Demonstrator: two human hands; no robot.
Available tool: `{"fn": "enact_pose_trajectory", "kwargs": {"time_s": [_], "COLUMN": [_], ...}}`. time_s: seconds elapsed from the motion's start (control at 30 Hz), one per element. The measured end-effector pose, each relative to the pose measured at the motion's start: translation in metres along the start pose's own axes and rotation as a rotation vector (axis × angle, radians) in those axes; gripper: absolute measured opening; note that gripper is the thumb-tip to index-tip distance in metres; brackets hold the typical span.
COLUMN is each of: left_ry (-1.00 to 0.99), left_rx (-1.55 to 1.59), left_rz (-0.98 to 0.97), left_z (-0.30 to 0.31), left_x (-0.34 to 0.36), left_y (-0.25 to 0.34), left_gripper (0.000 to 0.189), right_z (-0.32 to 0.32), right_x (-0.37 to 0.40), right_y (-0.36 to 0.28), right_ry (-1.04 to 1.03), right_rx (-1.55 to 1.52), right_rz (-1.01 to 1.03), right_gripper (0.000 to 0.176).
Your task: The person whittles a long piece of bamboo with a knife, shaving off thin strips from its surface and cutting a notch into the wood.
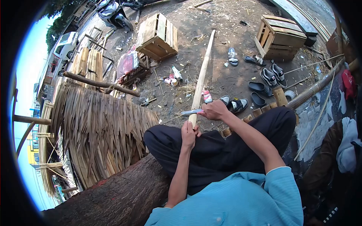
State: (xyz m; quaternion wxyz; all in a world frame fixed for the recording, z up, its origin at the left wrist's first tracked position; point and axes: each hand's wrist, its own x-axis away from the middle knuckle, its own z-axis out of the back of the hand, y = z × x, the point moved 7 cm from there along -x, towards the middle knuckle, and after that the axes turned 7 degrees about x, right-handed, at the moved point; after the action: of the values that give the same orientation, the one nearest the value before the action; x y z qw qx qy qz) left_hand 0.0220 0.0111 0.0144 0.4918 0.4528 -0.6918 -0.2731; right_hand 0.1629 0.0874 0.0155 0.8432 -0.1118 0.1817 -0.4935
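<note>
A long pale bamboo strip (203,71) runs from my lap out over the dirt ground, narrowing toward its far tip. My left hand (189,135) is wrapped round its near end, close above my dark trousers. In my right hand (215,110) is a knife (191,112), gripped by its handle, which the fingers hide. The knife's metal blade lies crosswise over the strip, just beyond my left hand.
Wooden crates (162,37) stand on the ground ahead, another crate (281,37) at the right. Shoes (269,77) and sandals (233,56) lie ahead to the right. Dried-leaf thatch (102,116) and a thick log (117,196) flank my left side. A bamboo pole (316,83) crosses at right.
</note>
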Motion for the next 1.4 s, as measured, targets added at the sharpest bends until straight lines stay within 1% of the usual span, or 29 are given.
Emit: {"fn": "enact_pose_trajectory", "kwargs": {"time_s": [0.07, 0.1, 0.13, 0.2, 0.23, 0.3, 0.37, 0.4, 0.43, 0.5, 0.53, 0.57, 0.6, 0.67, 0.73, 0.77, 0.87, 0.9, 0.93, 1.0, 1.03, 1.07, 1.13, 1.17, 1.23, 1.27, 1.3, 1.37, 1.4], "left_ry": [-0.022, -0.015, 0.003, 0.017, 0.026, -0.004, -0.009, -0.002, 0.003, -0.004, -0.001, 0.004, 0.009, -0.004, -0.037, -0.033, 0.009, -0.017, -0.052, -0.045, -0.061, -0.077, -0.074, -0.068, -0.022, -0.042, -0.062, -0.089, -0.072], "left_rx": [0.099, 0.056, 0.036, -0.009, 0.079, -0.012, -0.135, -0.070, -0.008, 0.115, 0.085, 0.054, 0.022, 0.049, 0.094, 0.063, -0.063, 0.004, 0.097, 0.031, 0.000, -0.033, -0.014, 0.022, 0.123, 0.120, 0.116, 0.097, 0.073], "left_rz": [0.008, 0.021, 0.019, -0.010, 0.016, -0.008, 0.001, 0.003, 0.006, 0.034, 0.030, 0.027, 0.025, 0.001, 0.015, 0.050, 0.024, 0.054, 0.066, 0.128, 0.100, 0.073, 0.086, 0.092, 0.118, 0.111, 0.102, 0.077, 0.066], "left_z": [0.006, 0.002, 0.001, -0.005, -0.003, -0.007, -0.012, -0.010, -0.005, 0.002, 0.001, -0.001, -0.006, 0.004, 0.013, 0.013, -0.006, -0.001, 0.003, 0.010, 0.002, -0.007, -0.007, -0.006, -0.001, -0.003, -0.006, -0.003, -0.002], "left_x": [-0.007, -0.002, 0.004, 0.000, -0.001, -0.002, 0.005, 0.001, -0.004, -0.006, -0.005, -0.002, 0.002, -0.008, -0.010, -0.010, -0.007, -0.012, -0.016, -0.016, -0.010, -0.004, 0.002, 0.003, 0.001, 0.001, 0.000, -0.005, -0.003], "left_y": [0.000, -0.001, -0.004, 0.000, 0.007, 0.003, -0.003, 0.000, 0.004, 0.003, 0.001, -0.003, -0.001, 0.000, 0.000, -0.010, -0.007, -0.003, -0.004, -0.015, -0.010, -0.006, -0.006, -0.004, -0.003, -0.004, -0.001, -0.005, -0.005], "left_gripper": [0.024, 0.023, 0.023, 0.024, 0.022, 0.022, 0.023, 0.023, 0.024, 0.024, 0.024, 0.025, 0.025, 0.025, 0.024, 0.022, 0.022, 0.022, 0.023, 0.025, 0.025, 0.024, 0.024, 0.024, 0.020, 0.020, 0.019, 0.017, 0.017], "right_z": [0.014, 0.009, 0.007, 0.007, 0.006, 0.006, 0.000, 0.003, 0.003, 0.000, -0.001, 0.001, 0.008, 0.006, 0.012, 0.006, -0.004, -0.003, 0.003, 0.000, -0.006, -0.010, 0.004, 0.001, 0.014, 0.016, 0.013, 0.004, 0.004], "right_x": [0.000, 0.002, -0.001, -0.001, 0.000, 0.000, 0.000, -0.004, -0.005, 0.001, 0.003, 0.002, -0.001, -0.001, 0.004, 0.006, 0.000, -0.001, -0.001, 0.007, 0.008, 0.008, 0.004, 0.000, 0.000, 0.004, 0.004, 0.005, 0.006], "right_y": [-0.030, -0.025, 0.001, 0.002, -0.010, -0.032, -0.009, 0.000, -0.006, -0.025, -0.032, -0.011, 0.012, -0.001, -0.038, -0.035, 0.005, -0.003, -0.018, -0.032, -0.013, 0.022, 0.064, 0.056, 0.015, -0.007, -0.012, -0.015, -0.020], "right_ry": [-0.151, -0.157, -0.141, -0.122, -0.140, -0.185, -0.197, -0.192, -0.124, -0.113, -0.106, -0.104, -0.132, -0.037, 0.008, -0.021, -0.106, -0.051, -0.022, -0.088, -0.100, -0.064, 0.064, -0.066, -0.028, -0.022, 0.016, -0.031, -0.055], "right_rx": [0.044, 0.024, 0.004, -0.002, -0.002, 0.016, 0.013, 0.017, -0.005, -0.016, -0.021, 0.021, 0.077, 0.001, -0.029, -0.012, 0.019, -0.006, -0.054, -0.012, 0.000, 0.050, 0.080, 0.072, 0.014, -0.010, -0.061, -0.064, -0.071], "right_rz": [0.160, 0.160, 0.008, -0.012, 0.033, 0.135, 0.012, -0.052, -0.106, 0.092, 0.190, 0.052, -0.016, -0.094, 0.175, 0.140, -0.097, -0.147, -0.031, 0.142, 0.064, -0.055, -0.361, -0.169, 0.016, 0.113, 0.076, 0.074, 0.067], "right_gripper": [0.056, 0.057, 0.058, 0.059, 0.059, 0.059, 0.059, 0.059, 0.059, 0.059, 0.058, 0.057, 0.057, 0.057, 0.056, 0.056, 0.055, 0.055, 0.056, 0.054, 0.053, 0.052, 0.056, 0.055, 0.054, 0.053, 0.052, 0.053, 0.053]}}
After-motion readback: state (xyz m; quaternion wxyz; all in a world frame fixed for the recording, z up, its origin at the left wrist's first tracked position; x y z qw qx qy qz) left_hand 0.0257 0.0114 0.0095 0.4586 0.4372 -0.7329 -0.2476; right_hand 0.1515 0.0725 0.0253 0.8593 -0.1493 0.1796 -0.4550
